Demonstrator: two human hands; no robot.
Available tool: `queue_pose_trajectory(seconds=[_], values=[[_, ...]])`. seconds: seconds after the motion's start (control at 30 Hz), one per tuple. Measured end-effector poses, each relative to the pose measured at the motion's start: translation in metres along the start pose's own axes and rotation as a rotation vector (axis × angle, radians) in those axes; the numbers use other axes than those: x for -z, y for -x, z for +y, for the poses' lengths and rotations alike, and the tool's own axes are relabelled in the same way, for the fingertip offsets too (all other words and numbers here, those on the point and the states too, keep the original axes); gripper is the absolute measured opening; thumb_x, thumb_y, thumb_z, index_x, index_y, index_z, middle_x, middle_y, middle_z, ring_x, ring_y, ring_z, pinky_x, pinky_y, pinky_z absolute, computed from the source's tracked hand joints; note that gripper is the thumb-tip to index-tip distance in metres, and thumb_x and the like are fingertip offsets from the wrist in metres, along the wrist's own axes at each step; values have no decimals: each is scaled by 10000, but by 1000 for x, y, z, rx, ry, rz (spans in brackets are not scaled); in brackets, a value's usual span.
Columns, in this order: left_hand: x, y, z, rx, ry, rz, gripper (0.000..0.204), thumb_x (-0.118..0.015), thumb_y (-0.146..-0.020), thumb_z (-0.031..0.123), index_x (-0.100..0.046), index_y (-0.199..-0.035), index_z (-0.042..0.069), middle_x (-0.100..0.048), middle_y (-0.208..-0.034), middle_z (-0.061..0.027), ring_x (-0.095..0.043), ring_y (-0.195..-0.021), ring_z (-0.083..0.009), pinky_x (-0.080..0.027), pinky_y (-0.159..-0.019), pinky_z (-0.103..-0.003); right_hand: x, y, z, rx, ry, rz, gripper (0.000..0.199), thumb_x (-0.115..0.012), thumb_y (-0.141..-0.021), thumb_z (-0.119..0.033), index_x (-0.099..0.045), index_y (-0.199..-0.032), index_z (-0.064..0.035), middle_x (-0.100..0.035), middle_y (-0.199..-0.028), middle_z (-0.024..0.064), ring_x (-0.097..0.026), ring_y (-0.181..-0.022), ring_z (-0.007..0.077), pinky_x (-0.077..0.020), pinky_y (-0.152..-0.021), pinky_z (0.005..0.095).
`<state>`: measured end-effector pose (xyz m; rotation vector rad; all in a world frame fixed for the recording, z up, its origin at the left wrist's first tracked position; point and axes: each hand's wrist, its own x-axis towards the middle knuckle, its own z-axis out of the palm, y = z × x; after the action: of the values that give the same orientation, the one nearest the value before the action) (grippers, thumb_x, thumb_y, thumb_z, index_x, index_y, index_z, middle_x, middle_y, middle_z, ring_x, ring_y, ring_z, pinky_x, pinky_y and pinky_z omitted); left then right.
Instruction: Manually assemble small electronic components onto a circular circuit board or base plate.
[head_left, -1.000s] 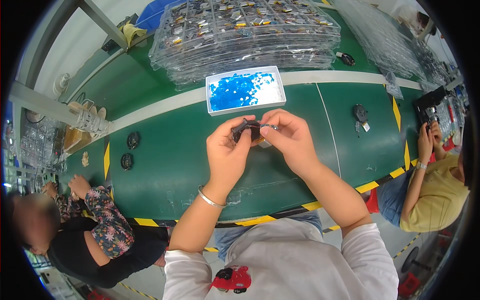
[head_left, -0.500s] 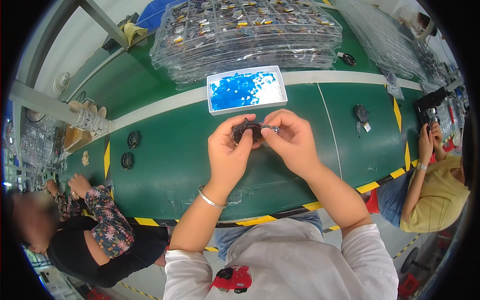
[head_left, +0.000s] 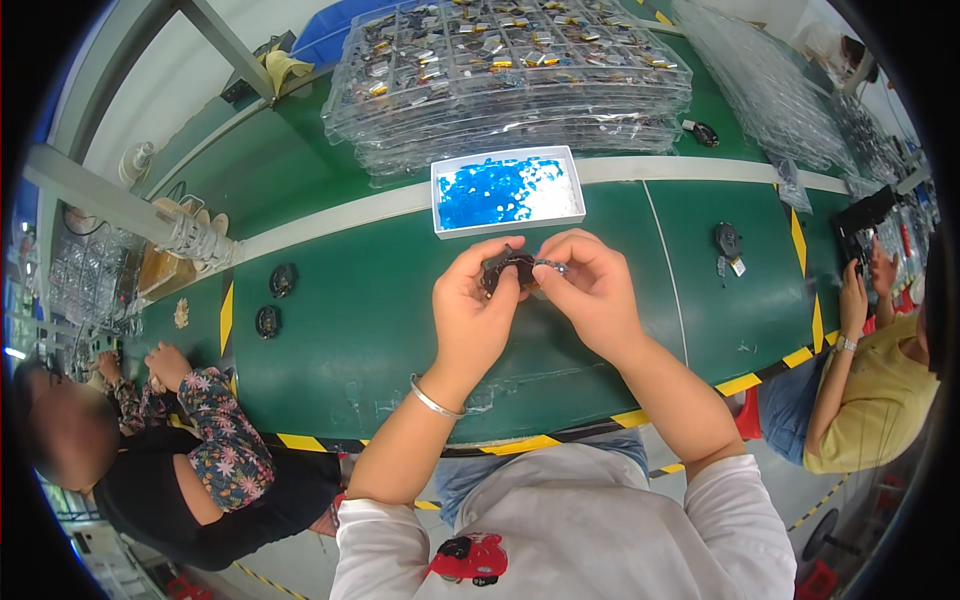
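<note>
My left hand (head_left: pixel 474 308) is closed around a small round black housing (head_left: pixel 514 262), with the thumb pressed on its near side. Close beside it, my right hand (head_left: pixel 596 290) pinches a small circuit board (head_left: pixel 553 267) between thumb and fingers at the housing's right side. The fingers partly hide both parts, so I cannot tell how they are joined. Just beyond my hands lies a shallow white box (head_left: pixel 512 229) holding many small blue and white pieces.
Behind the box rise stacked clear trays (head_left: pixel 510 130) of small electronic parts. Two black housings (head_left: pixel 268 321) lie at left on the green table (head_left: pixel 350 290); another housing (head_left: pixel 727 238) with a dangling board lies right. Co-workers sit at both sides, one in floral sleeves (head_left: pixel 232 425), another in yellow (head_left: pixel 880 390).
The whole view has shifted slightly, with table items now further right and lower. My hands keep their grips, held close together. The right-hand co-worker's hands have moved apart.
</note>
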<state>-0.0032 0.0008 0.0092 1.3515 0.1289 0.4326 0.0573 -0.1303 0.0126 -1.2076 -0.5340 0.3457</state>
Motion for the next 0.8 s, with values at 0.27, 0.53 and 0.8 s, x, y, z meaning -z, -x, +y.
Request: queue_pose_trajectory(seconds=[0.27, 0.53, 0.8], values=[[1, 2, 11, -24, 24, -74, 219, -506, -892, -61, -574, -1099, -40, -624, -1057, -98, -623, -929, -148, -551, -807, -282, -1, 2, -2, -16, -44, 13, 35, -585, -837, 46, -568, -822, 19, -567, -933, 69, -550, -851, 108, -454, -760, 239], [3, 27, 29, -22, 29, -67, 176, -515, -908, -10, -578, -1070, -40, -630, -1021, -112, -633, -896, -161, -553, -783, -298, -12, 14, -14, 71, 23, -74, 44, -587, -824, 56, -568, -809, 18, -565, -914, 68, -559, -835, 125, -467, -753, 249], [25, 84, 35, 40, -6, 57, 127, -521, -910, 23, -586, -1009, -23, -645, -941, -93, -641, -829, -154, -549, -730, -288, -36, 44, -20, 213, 474, -267, 113, -656, -748, 4, -547, -720, 2, -541, -750, 63, -533, -669, 134, -437, -594, 262]])
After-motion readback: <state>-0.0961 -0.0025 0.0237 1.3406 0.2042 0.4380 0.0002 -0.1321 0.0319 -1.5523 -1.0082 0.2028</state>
